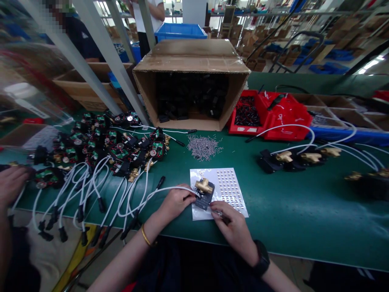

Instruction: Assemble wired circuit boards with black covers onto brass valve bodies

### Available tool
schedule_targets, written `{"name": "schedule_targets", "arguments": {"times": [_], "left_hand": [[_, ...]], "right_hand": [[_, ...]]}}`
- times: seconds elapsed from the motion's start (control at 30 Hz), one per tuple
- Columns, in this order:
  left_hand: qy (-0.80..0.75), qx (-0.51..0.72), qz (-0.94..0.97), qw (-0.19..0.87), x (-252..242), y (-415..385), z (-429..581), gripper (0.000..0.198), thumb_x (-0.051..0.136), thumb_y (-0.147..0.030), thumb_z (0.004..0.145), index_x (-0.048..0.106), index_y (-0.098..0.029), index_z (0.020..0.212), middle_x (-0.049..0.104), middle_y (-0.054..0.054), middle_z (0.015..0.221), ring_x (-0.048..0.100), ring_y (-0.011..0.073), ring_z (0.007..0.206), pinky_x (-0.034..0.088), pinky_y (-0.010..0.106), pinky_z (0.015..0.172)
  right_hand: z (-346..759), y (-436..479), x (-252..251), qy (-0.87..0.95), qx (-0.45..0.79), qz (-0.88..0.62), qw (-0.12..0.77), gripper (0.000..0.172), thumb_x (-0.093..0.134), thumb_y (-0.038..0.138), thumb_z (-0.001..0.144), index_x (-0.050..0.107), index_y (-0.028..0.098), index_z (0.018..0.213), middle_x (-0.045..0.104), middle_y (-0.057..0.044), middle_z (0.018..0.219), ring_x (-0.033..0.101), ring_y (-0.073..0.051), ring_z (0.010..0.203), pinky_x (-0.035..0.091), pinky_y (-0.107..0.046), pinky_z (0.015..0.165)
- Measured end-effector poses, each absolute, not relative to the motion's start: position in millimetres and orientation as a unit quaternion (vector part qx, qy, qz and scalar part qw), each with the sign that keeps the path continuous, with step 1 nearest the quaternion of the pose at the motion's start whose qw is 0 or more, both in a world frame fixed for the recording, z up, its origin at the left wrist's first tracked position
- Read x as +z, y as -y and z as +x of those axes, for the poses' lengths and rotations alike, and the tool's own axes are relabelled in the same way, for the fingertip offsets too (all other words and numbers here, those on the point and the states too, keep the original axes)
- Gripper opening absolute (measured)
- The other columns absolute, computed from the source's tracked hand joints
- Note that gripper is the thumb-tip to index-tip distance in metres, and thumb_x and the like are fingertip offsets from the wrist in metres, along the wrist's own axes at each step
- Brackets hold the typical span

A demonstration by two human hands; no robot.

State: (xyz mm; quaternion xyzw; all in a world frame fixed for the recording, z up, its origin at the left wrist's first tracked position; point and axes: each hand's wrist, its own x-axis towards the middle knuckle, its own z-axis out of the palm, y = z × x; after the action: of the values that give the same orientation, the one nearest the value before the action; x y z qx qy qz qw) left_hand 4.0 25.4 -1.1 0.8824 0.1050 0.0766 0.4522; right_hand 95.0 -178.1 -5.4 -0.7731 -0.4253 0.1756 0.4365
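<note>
A black valve actuator [203,201] with a brass valve body [204,186] on top rests over a white sticker sheet [231,172] on the green table. My left hand [175,202] is closed at its left edge, the fingertips pinching it beside the white cable [165,188]. At the lower right corner of the housing is my right hand [232,223], with thumb and fingers drawn together. Something small and dark or metallic shows under those fingers, too indistinct to name. Rows of small silvery stickers [228,184] cover the sheet's right part. Just beyond lies a pile of screws [203,147].
Open valve units [117,151] with green boards and white cables crowd the left. A cardboard box [190,56] of black parts stands behind, red bins [284,115] to its right. Finished-looking black valve units [296,160] lie right. Another person's hand [12,184] is far left.
</note>
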Motion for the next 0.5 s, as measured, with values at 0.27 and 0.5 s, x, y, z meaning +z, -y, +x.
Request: {"name": "schedule_targets", "arguments": {"times": [0.27, 0.5], "left_hand": [[-0.322, 0.115, 0.672, 0.657, 28.1, -8.3, -24.7, 0.048, 0.068, -0.030, 0.065, 0.052, -0.020, 0.108, 0.052, 0.001, 0.083, 0.048, 0.0141, 0.070, 0.043, 0.030, 0.070], [-0.448, 0.300, 0.228, 0.811, 54.3, -19.7, -54.9, 0.036, 0.062, -0.048, 0.068, 0.060, -0.022, 0.093, 0.038, -0.005, 0.059, 0.042, 0.0097, 0.056, 0.050, 0.029, 0.064]], "right_hand": [[152.8, 152.3, 28.7, 0.505, 0.165, -0.794, 0.295, 0.074, 0.064, 0.019, 0.070, 0.030, 0.025, 0.135, 0.039, -0.009, 0.136, 0.042, -0.027, 0.121, 0.043, -0.042, 0.094], [185.4, 114.5, 45.3, 0.666, 0.271, -0.649, 0.248, 0.055, 0.071, 0.028, 0.066, 0.051, 0.023, 0.118, 0.059, -0.004, 0.112, 0.056, -0.022, 0.101, 0.045, -0.029, 0.080]]}}
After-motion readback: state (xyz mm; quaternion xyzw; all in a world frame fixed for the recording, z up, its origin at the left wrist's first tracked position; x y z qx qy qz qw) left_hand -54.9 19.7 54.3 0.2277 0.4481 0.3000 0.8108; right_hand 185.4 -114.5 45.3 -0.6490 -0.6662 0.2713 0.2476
